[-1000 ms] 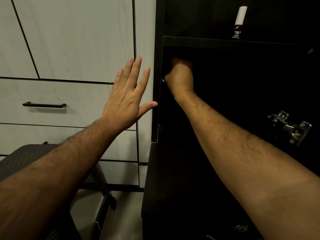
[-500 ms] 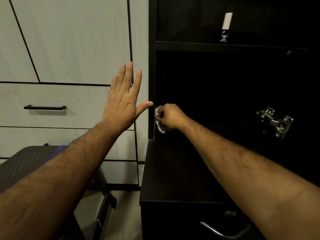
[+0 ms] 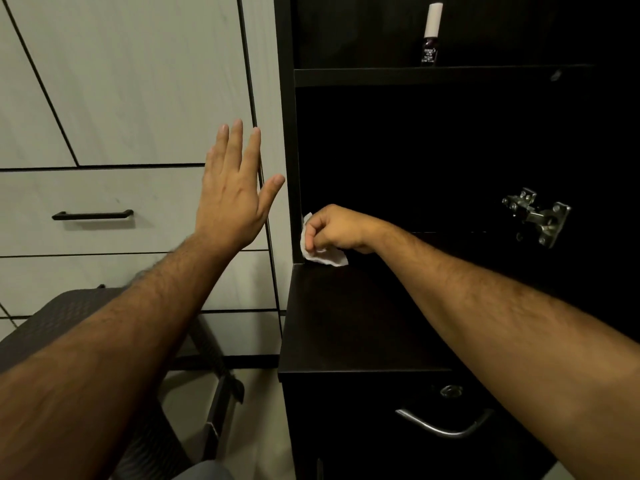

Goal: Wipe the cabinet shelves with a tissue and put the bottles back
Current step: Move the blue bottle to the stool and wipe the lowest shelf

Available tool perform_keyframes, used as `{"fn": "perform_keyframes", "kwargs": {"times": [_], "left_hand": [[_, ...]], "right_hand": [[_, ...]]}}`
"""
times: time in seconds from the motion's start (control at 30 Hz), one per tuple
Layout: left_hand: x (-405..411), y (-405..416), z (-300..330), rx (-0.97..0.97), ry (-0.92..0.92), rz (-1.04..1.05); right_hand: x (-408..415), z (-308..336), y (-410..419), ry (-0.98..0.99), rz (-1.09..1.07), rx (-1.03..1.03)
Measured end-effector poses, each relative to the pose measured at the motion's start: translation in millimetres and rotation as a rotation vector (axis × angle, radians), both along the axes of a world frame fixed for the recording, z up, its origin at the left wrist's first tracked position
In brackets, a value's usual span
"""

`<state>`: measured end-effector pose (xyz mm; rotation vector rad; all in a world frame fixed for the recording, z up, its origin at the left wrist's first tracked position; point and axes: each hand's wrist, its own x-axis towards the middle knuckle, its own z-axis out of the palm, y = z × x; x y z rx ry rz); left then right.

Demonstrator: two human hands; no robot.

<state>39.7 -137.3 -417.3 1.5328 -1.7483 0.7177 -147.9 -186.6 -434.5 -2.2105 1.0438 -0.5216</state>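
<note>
A dark cabinet stands open before me, with a lower shelf surface (image 3: 353,323) and an upper shelf (image 3: 415,76). My right hand (image 3: 337,228) grips a crumpled white tissue (image 3: 323,256) and holds it at the back left corner of the lower surface, against the cabinet's left wall. My left hand (image 3: 233,192) is raised flat with straight fingers, just left of the cabinet's edge, holding nothing. One small dark bottle with a white cap (image 3: 431,36) stands upright on the upper shelf.
A metal door hinge (image 3: 538,216) sticks out on the right inside the cabinet. Below the surface sits a drawer with a curved metal handle (image 3: 443,426). White drawers with a black handle (image 3: 92,215) fill the left wall. A dark chair (image 3: 62,313) stands at lower left.
My right hand came down from high on the cabinet's left wall to the lower surface's back corner, and the tissue now shows beneath it. My left hand stayed raised and flat.
</note>
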Motion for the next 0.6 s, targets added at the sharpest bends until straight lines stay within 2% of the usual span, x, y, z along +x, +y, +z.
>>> {"fn": "perform_keyframes", "kwargs": {"times": [0.13,0.27,0.33,0.47,0.53,0.6], "left_hand": [[-3,0,3,0.002,0.019,-0.015],[-7,-1,10,-0.025,0.043,-0.029],[-8,-1,11,-0.026,0.047,-0.038],[-8,-3,12,-0.013,0.057,-0.044],[-11,-3,13,-0.013,0.075,-0.050],[-15,-3,15,-0.015,0.098,-0.067]], "right_hand": [[10,19,-7,-0.446,-0.129,-0.006],[27,44,-8,-0.592,-0.293,-0.273],[28,33,-5,-0.591,-0.351,-0.229],[33,-15,7,-0.295,-0.343,0.039],[36,-16,7,-0.286,-0.379,0.124],[38,-7,10,-0.370,-0.449,0.243]]}}
